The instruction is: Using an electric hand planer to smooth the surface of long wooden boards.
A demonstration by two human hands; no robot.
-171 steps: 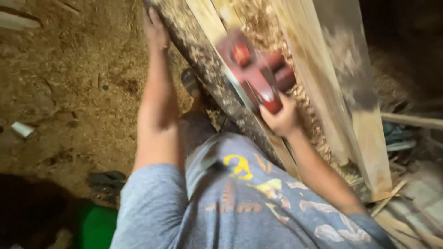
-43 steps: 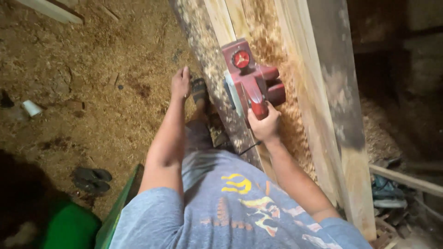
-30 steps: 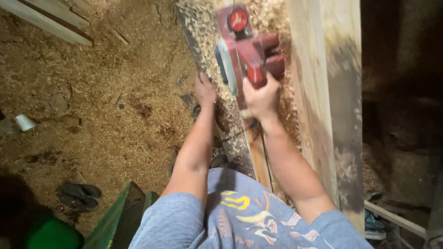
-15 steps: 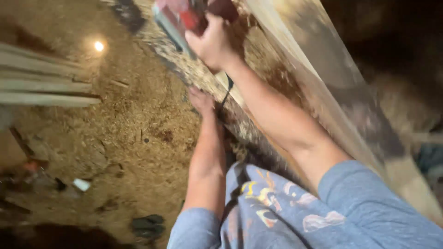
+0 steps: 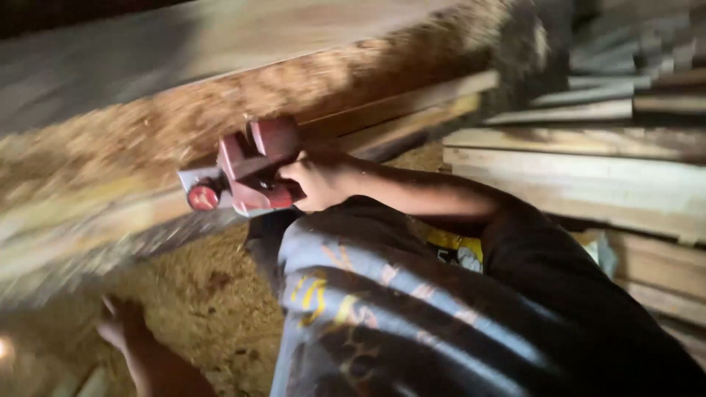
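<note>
Red planer now sideways on plank, right hand gripping, view swung

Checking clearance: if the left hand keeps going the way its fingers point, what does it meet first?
Probably the rough underside edge of the big plank just above it. The left hand is open, fingers aimed up toward that edge, nothing visible between. The picture is blurred and depth is unclear, so treat this as a guess.

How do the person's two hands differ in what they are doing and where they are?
The right hand is closed around the handle of the red power planer, which sits on the long plank; the left hand holds no tool, and its fingers look spread. The right hand is up at the plank; the left hand is lower, over the sawdust-covered floor. The right hand is lit and fairly sharp; the left hand is dim and blurred. Both are bare.
</note>
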